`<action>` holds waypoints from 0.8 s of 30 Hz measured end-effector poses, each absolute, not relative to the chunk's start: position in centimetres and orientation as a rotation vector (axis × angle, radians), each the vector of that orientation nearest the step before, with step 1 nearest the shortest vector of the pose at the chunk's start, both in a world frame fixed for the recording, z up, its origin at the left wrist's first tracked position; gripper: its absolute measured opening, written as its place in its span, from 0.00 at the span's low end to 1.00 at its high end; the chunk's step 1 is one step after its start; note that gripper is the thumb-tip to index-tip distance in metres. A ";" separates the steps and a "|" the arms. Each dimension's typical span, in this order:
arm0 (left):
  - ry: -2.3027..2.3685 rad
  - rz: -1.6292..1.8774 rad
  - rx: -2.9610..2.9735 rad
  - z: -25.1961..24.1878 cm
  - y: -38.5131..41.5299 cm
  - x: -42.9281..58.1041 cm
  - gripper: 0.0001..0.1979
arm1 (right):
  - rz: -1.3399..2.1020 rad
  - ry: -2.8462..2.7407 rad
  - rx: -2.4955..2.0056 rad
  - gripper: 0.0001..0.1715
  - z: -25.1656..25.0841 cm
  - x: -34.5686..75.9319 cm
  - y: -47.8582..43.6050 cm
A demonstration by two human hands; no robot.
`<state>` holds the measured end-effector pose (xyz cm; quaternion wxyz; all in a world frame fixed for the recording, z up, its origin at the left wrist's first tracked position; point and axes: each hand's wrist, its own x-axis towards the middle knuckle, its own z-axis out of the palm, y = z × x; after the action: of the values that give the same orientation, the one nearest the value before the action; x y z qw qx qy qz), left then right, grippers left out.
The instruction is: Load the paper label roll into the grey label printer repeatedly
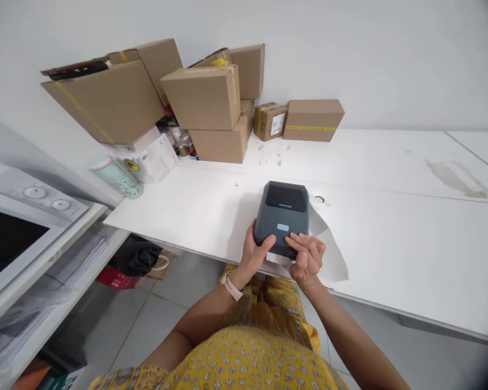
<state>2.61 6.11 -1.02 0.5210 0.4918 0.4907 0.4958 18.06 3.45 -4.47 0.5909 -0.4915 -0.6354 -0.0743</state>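
A dark grey label printer (pixel 283 212) stands near the front edge of the white table (pixel 390 238). My left hand (pixel 255 253) wraps round its near left corner, thumb on top. My right hand (pixel 307 257) rests with curled fingers on the printer's near right front, fingertips by its buttons and at a white paper strip coming out below. A white sheet of paper (pixel 329 249) lies under and to the right of the printer.
Several cardboard boxes (pixel 205 100) are piled against the back wall at the table's far left, with a mint bottle (pixel 117 177) and white packs beside them. A white appliance (pixel 20 227) stands at the left. Bags lie on the floor under the table.
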 end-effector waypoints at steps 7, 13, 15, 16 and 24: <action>1.312 1.157 1.029 -0.5 1.2 1.1 0.32 | 0.085 -1.482 -1.212 0.25 -1.4 18.0 1.8; 1.185 0.936 0.951 0.2 -0.2 2.8 0.19 | 0.129 -1.502 -1.230 0.25 -1.3 18.1 1.3; 1.162 0.947 0.903 0.4 0.5 3.6 0.18 | 0.139 -1.498 -1.247 0.25 -1.6 18.1 1.3; 1.160 0.969 0.889 0.4 0.7 3.9 0.18 | 0.141 -1.500 -1.255 0.25 -1.6 18.0 1.3; 1.154 1.093 0.929 -1.6 0.9 4.4 0.20 | -0.051 -1.623 -1.426 0.21 1.2 17.5 2.1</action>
<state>4.38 0.89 -1.56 0.6056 0.4016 0.4987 0.4724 17.53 2.09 1.18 0.4710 -0.5820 -0.6626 -0.0209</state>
